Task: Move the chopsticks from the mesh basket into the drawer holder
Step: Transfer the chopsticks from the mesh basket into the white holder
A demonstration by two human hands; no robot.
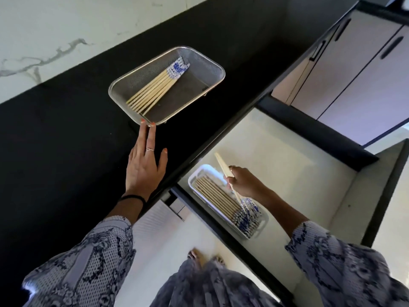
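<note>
A steel mesh basket [205, 65] sits on the black counter and holds several bamboo chopsticks [152, 90] with blue-and-white patterned ends. My left hand [145, 165] lies flat on the counter, fingertips touching the basket's near rim, fingers apart, holding nothing. In the open drawer a white holder [257, 231] contains several more chopsticks [218, 199]. My right hand [243, 181] is above the holder, closed around a pair of chopsticks [222, 163] tilted with their patterned ends down into the holder.
The black counter [66, 140] runs diagonally under a marble wall. The open drawer [287, 165] has a pale floor and dark walls. Cabinet doors with black handles [391, 46] stand at the upper right. My feet show on the floor below.
</note>
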